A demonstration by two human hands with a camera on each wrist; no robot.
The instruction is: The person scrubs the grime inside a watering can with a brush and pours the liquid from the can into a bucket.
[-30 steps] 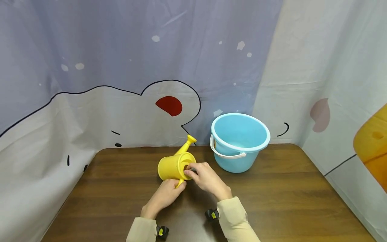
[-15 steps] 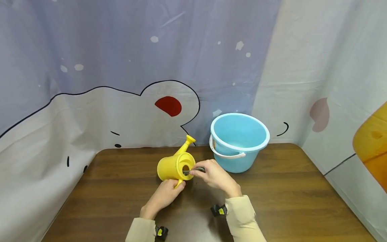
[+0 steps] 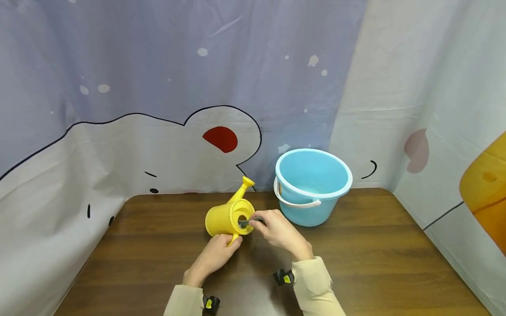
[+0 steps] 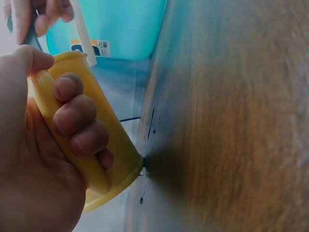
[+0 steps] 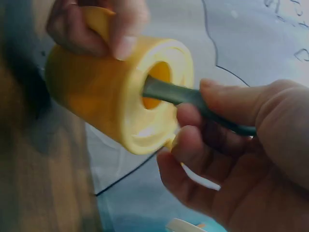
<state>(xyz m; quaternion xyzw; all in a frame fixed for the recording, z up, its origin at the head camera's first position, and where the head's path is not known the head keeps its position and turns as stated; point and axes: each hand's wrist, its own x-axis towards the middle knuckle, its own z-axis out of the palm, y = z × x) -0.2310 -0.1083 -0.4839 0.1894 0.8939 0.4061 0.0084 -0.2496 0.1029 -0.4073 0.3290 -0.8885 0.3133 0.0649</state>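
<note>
A yellow watering can (image 3: 220,220) is tipped on its side, its opening facing right and its spout slanting up toward the back. My left hand (image 3: 216,254) grips the can's handle (image 4: 48,94), fingers curled round it. With thumb and fingers my right hand (image 3: 278,233) pinches a slim, curved, dark green tool (image 5: 176,93). The tool's front end enters the round opening in the can's top. What that end looks like is mostly hidden inside; in the head view it shows only as a small dark and pale patch.
Behind and to the right stands a light blue bucket (image 3: 302,210) with a white handle (image 3: 294,204) hanging at its front. Both things are on a brown wooden table (image 3: 375,254). A printed curtain (image 3: 150,153) closes off the back and sides.
My right hand first drew back to the right, exposing more of the tool, then came slightly left toward the can. The left hand and watering can have hardly moved.
</note>
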